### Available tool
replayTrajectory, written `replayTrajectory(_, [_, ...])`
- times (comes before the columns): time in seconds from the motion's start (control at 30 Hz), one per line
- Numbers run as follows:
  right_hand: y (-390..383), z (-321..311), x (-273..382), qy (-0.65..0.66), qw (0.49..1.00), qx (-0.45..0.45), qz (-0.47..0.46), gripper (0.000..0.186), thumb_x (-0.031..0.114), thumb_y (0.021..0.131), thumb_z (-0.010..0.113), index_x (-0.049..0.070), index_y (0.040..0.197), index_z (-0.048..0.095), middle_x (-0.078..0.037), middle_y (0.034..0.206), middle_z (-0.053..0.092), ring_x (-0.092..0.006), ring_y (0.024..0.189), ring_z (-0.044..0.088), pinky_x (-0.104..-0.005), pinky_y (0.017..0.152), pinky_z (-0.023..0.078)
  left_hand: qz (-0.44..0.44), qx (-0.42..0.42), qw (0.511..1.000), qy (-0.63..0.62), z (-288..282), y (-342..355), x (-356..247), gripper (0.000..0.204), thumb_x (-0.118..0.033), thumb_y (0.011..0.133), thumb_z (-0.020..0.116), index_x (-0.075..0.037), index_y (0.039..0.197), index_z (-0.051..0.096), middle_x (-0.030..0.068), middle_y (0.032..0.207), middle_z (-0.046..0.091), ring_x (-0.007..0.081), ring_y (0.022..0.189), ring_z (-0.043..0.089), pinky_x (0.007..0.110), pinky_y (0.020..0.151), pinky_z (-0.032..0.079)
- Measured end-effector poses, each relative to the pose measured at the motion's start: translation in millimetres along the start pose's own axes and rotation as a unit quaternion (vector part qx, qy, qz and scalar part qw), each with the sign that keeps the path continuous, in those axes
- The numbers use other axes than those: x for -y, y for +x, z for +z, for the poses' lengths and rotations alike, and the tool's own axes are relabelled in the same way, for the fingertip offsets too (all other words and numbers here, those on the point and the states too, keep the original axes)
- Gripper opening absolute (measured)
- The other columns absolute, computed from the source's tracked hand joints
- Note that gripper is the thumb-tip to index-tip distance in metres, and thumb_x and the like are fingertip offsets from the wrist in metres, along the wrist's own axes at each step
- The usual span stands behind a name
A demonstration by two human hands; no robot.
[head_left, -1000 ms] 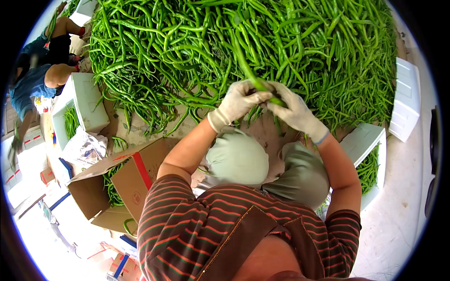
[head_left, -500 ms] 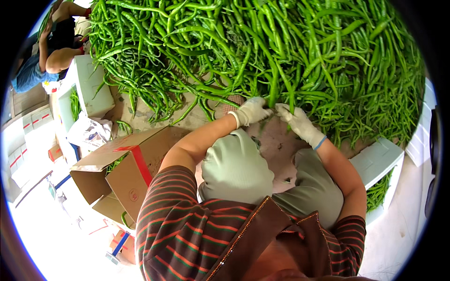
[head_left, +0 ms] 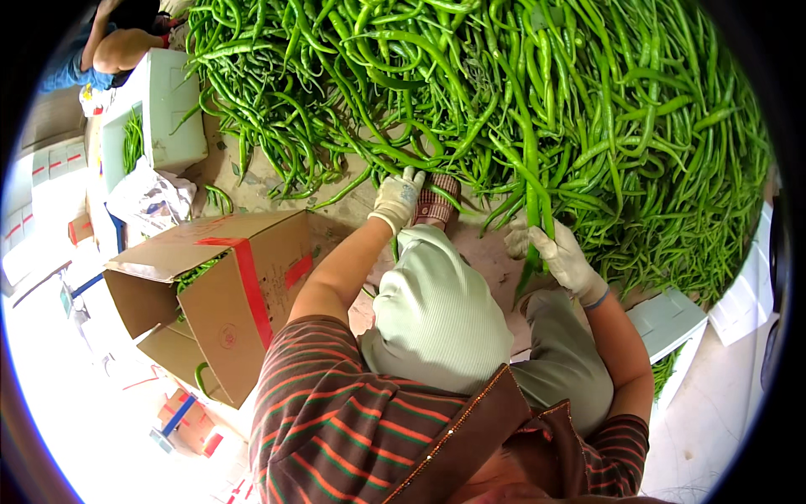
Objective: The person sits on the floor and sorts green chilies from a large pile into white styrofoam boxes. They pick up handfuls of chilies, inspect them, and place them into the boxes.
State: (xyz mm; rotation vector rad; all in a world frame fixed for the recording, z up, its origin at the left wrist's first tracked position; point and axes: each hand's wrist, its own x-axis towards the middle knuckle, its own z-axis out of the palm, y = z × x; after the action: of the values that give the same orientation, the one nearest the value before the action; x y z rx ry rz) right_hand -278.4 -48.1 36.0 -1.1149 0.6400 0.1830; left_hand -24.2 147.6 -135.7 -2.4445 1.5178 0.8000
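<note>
My right hand (head_left: 564,259), in a white knit glove with a blue cuff edge, is closed around a few long green chili peppers (head_left: 532,181). They stand upright from the grip, and one end hangs below the fingers. My left hand (head_left: 398,200), also gloved, is at the near edge of a big heap of green chili peppers (head_left: 470,92), beside my left shoe (head_left: 437,200). Its fingers reach forward, slightly apart, and touch or nearly touch a pepper there. The thumb side is partly hidden.
An open cardboard box (head_left: 222,311) with peppers inside lies on its side at the left. Behind it are a white plastic bag (head_left: 151,202) and a pale foam box (head_left: 175,109). Another foam box (head_left: 667,323) stands at the right. A person's bent leg (head_left: 126,50) shows far left.
My hands have moved apart: the left leftward to beside the shoe, the right down toward my knee, lifting peppers clear of the heap. The view has shifted slightly.
</note>
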Motion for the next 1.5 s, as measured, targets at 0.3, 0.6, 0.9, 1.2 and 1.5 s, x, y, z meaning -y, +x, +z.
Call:
replayTrajectory(0.3, [23.3, 21.2, 96.8, -0.036, 0.985, -0.095, -0.137, 0.041, 0.028, 0.103, 0.049, -0.004, 0.128, 0.052, -0.011, 0.098, 0.066, -0.0151, 0.082, 0.064, -0.029, 0.072, 0.053, 0.003, -0.104, 0.981, -0.163, -117.6, -37.3, 4.4, 0.028, -0.032, 0.085, 0.065, -0.01, 0.102, 0.073, 0.0106, 0.097, 0.072, 0.0306, 0.087, 0.07, 0.04, 0.074, 0.056])
replayTrajectory(0.6, [114.6, 91.8, 115.3, -0.01, 0.965, -0.121, -0.233, 0.04, 0.026, 0.1, 0.057, -0.005, 0.126, 0.056, -0.01, 0.119, 0.065, -0.0177, 0.108, 0.06, -0.0299, 0.099, 0.044, 0.183, -0.075, 0.655, -0.729, -180.5, -27.5, -31.8, 0.026, -0.015, 0.093, 0.069, 0.003, 0.11, 0.067, -0.001, 0.094, 0.067, 0.0052, 0.083, 0.057, 0.022, 0.077, 0.049])
replayTrajectory(0.9, [101.3, 81.9, 85.8, -0.233, 0.951, -0.047, -0.2, 0.056, 0.016, 0.101, 0.052, -0.007, 0.147, 0.033, -0.019, 0.144, 0.047, -0.0238, 0.134, 0.043, -0.0336, 0.114, 0.031, 0.066, -0.191, 0.469, -0.86, -155.9, -32.5, -41.9, 0.019, -0.011, 0.092, 0.065, 0.0, 0.108, 0.063, 0.0019, 0.095, 0.067, 0.0079, 0.084, 0.059, 0.027, 0.076, 0.05])
replayTrajectory(1.2, [71.3, 69.1, 51.1, -0.032, 0.986, -0.141, -0.081, 0.014, 0.002, 0.089, 0.061, 0.0, 0.103, 0.059, -0.006, 0.082, 0.061, -0.0132, 0.073, 0.056, -0.0281, 0.065, 0.046, -0.049, -0.282, 0.56, -0.778, -79.8, -3.4, 37.6, 0.024, -0.015, 0.095, 0.055, 0.005, 0.103, 0.066, 0.0095, 0.092, 0.067, 0.0131, 0.071, 0.063, 0.026, 0.066, 0.053])
replayTrajectory(1.5, [71.5, 75.9, 30.2, 0.026, 0.983, -0.131, -0.125, 0.031, 0.001, 0.087, 0.061, -0.001, 0.118, 0.055, -0.011, 0.09, 0.062, -0.0161, 0.071, 0.054, -0.0312, 0.066, 0.046, -0.234, -0.145, 0.581, -0.766, -14.2, 93.5, 93.2, 0.024, -0.013, 0.087, 0.068, 0.003, 0.104, 0.063, 0.0107, 0.09, 0.069, 0.0162, 0.067, 0.065, 0.028, 0.057, 0.053])
